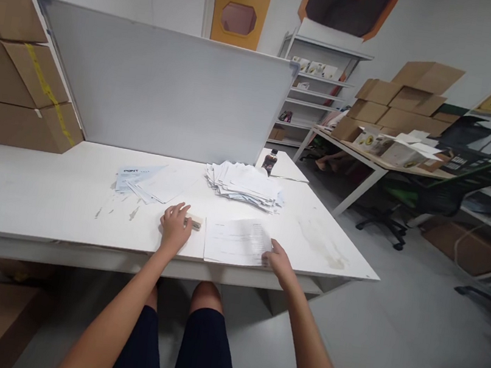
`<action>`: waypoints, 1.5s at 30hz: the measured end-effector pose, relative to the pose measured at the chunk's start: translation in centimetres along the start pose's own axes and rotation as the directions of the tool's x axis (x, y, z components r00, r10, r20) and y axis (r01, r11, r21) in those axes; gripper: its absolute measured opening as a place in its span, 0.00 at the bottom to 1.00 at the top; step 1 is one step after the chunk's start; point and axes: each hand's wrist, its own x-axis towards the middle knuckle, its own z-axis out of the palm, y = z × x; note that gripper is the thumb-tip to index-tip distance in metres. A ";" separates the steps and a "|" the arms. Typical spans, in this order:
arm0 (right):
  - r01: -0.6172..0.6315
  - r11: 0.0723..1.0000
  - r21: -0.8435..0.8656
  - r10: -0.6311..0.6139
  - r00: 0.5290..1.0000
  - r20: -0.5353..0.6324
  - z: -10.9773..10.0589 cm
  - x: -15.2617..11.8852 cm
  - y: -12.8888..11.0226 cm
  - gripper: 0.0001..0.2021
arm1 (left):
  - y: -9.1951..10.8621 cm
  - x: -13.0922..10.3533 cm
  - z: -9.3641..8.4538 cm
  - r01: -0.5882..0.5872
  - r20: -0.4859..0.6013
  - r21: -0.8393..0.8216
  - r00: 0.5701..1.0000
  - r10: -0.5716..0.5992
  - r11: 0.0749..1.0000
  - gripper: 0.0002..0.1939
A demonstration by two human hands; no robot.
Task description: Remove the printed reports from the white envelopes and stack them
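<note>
Loose sheets (171, 184): thin, smooth, fanned at left; whether finished or waiting, unclear.
Left hand (175, 227): curled over a small, pale, blocky object (196, 223) on the desk (58, 205).
Printed paper (234, 241): rectangular, beside the block, apparently mid-handling.
Paper pile (245, 184): thick, ragged-edged, behind; status unclear.
Right hand (279, 261): pinching the paper's right edge.

Head view: left hand (176, 226) closed on stapler-like object (195, 222), pale with a dark strip, on white bench (62, 206); right hand (279, 259) grips right edge of printed sheet (237, 241), which lies just beside the object. Behind the sheet, untidy paper stack (245, 184), with dark bottle (269, 162) near its far right side; loose papers (153, 182) lie farther left, below whiteboard (162, 88) standing upright along the rear.
</note>
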 end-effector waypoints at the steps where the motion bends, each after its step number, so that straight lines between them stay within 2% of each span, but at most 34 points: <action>1: -0.035 0.999 0.009 0.035 0.999 -0.010 0.1 -0.1 0.0 0.17 | 0.0 0.1 0.1 0.027 0.020 0.025 0.999 -0.027 0.999 0.15; 4: -0.123 0.987 0.099 0.117 0.991 0.065 0.5 -0.8 -0.2 0.20 | 0.0 0.3 0.4 0.075 0.105 0.040 0.991 -0.079 0.996 0.13; 7: -0.133 0.966 0.220 0.099 0.982 0.158 0.9 -1.6 -0.4 0.25 | -0.2 0.4 0.5 0.097 0.124 0.056 0.987 -0.103 0.994 0.14; 12: -0.071 0.917 0.393 0.035 0.995 0.098 1.1 -2.4 -0.8 0.28 | -0.2 0.4 0.5 0.087 0.131 0.056 0.987 -0.094 0.995 0.14; 18: -0.050 0.881 0.470 -0.029 0.987 0.159 1.3 -2.8 -0.8 0.27 | 0.1 0.5 0.3 0.108 0.166 0.085 0.979 -0.121 0.991 0.14; 27: 0.015 0.884 0.467 -0.130 0.968 0.214 1.6 -2.3 0.8 0.20 | 0.0 0.5 0.4 0.125 0.173 0.137 0.974 -0.148 0.983 0.14; 32: 0.016 0.899 0.438 -0.126 0.967 0.222 1.3 -1.9 1.8 0.19 | -0.2 0.4 0.6 0.119 0.160 0.117 0.977 -0.137 0.986 0.14; 36: 0.070 0.932 0.356 -0.155 0.964 0.216 1.5 -1.7 1.6 0.18 | -0.2 0.3 0.7 0.115 0.140 0.095 0.982 -0.128 0.989 0.15; 40: 0.069 0.963 0.262 -0.141 0.953 0.266 2.1 -1.2 0.7 0.16 | -0.3 0.2 0.7 0.100 0.134 0.087 0.985 -0.111 0.991 0.15; 43: 0.044 0.984 0.170 -0.096 0.944 0.315 2.5 -0.8 0.0 0.14 | -0.3 0.0 0.8 0.037 0.099 0.088 0.994 -0.046 0.995 0.16; 45: 0.027 0.993 0.112 -0.058 0.957 0.285 2.6 -0.6 -0.1 0.12 | -0.3 -0.2 0.8 -0.063 0.081 0.086 0.995 0.056 0.994 0.17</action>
